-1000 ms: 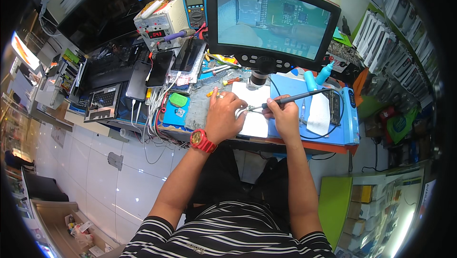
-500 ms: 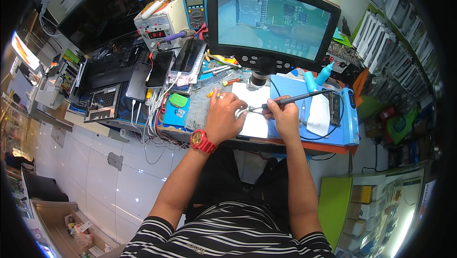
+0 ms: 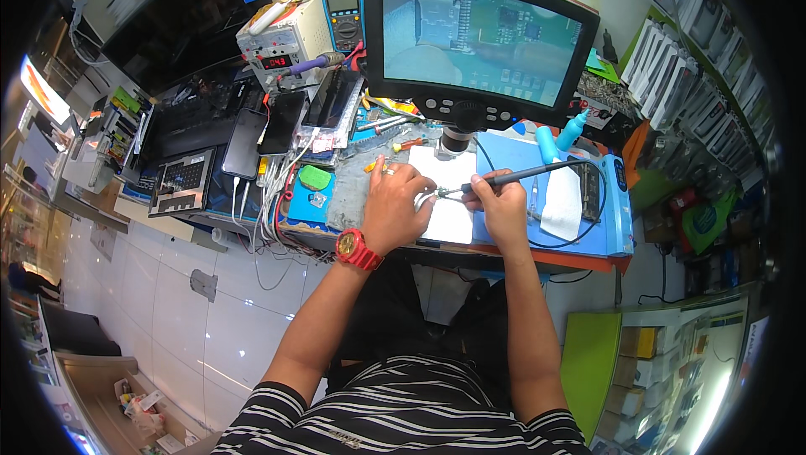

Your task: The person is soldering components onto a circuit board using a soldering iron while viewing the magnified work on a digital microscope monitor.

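1. The right hand [image 3: 502, 210] has its fingers clamped on a slim black pen-shaped tool [image 3: 520, 174], which slants toward the left hand's fingers; its tip is too fine to make out.
2. The left hand [image 3: 397, 203] rests with its fingers bent close to a small silvery piece [image 3: 441, 192], between the two hands. Whether they are clamped on it I cannot tell, and its shape is unclear at this size.
3. A pale curved loop [image 3: 423, 199] lies just beside the left fingertips, partly hidden by them.
4. Below and between the fingers is a flat white rectangular sheet [image 3: 452, 226], its left part covered by the left hand.
5. Beyond the fingers stands a dark cylindrical microscope lens [image 3: 454, 140], its upper end hidden behind a wide black-framed screen [image 3: 483, 39]. The screen displays a green circuit board, with hazy, out-of-focus shapes over it.
6. Right of the right fingers, a crumpled white cloth [image 3: 561, 211] hides part of a blue mat [image 3: 504, 153].
7. Well left of the left fingers, a tangle of white cables [image 3: 271, 195] hangs over the worktop's edge; single cords are hard to follow.
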The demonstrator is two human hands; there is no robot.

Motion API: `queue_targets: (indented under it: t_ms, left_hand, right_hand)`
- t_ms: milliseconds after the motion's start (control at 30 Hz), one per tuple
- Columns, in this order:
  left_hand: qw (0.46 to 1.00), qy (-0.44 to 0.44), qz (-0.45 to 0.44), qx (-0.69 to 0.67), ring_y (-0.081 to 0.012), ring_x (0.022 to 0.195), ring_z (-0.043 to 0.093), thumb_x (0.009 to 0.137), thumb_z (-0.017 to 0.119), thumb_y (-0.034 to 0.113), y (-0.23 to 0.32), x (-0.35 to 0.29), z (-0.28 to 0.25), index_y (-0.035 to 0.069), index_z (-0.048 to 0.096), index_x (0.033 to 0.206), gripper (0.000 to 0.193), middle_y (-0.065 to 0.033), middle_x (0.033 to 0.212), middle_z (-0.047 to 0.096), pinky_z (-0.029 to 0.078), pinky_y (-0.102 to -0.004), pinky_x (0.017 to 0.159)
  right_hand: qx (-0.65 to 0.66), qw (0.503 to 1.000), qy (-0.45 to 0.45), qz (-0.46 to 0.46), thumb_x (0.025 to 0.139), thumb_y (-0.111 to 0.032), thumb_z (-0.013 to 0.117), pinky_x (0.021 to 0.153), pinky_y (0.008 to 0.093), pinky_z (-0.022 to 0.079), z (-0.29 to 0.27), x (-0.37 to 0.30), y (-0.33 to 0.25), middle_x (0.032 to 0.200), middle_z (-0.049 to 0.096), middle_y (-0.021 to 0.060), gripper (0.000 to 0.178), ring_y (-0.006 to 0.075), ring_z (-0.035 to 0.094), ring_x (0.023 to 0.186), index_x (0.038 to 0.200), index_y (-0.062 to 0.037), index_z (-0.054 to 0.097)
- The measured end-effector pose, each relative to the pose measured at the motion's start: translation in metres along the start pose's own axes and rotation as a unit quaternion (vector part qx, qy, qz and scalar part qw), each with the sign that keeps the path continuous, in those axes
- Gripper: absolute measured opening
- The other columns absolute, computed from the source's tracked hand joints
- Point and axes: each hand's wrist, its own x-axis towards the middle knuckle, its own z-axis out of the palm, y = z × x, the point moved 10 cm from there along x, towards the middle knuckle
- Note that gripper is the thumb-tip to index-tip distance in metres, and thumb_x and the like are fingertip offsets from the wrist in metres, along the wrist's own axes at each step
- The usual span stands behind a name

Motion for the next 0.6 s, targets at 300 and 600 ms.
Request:
queue_targets:
  t_ms: [300, 600]
  left_hand:
    - [1.000, -0.004, -0.002, 0.002, -0.0282, 0.104, 0.068, 0.091, 0.080, 0.020, -0.0002, 0.0003, 0.0006, 0.014, 0.079, 0.103, 0.013, -0.0049, 0.097, 0.066, 0.027, -0.0662, 0.128]
    - [1.000, -0.005, -0.001, 0.001, -0.0283, 0.103, 0.068, 0.091, 0.079, 0.020, 0.0000, 0.0005, 0.0005, 0.014, 0.079, 0.103, 0.014, -0.0051, 0.097, 0.066, 0.027, -0.0666, 0.128]
  right_hand:
    - [-0.002, 1.000, -0.004, -0.002, 0.104, -0.014, 0.076, 0.067, 0.0263, 0.061, 0.0016, -0.0011, -0.0029, 0.089, 0.076, 0.0162, 0.024, 0.0167, 0.075, 0.075, 0.106, 0.0052, 0.061]
    - [0.005, 1.000, -0.006, -0.004, 0.104, -0.013, 0.075, 0.067, 0.0262, 0.061, 0.0021, -0.0014, -0.0035, 0.090, 0.076, 0.0167, 0.025, 0.0166, 0.075, 0.075, 0.107, 0.0050, 0.059]
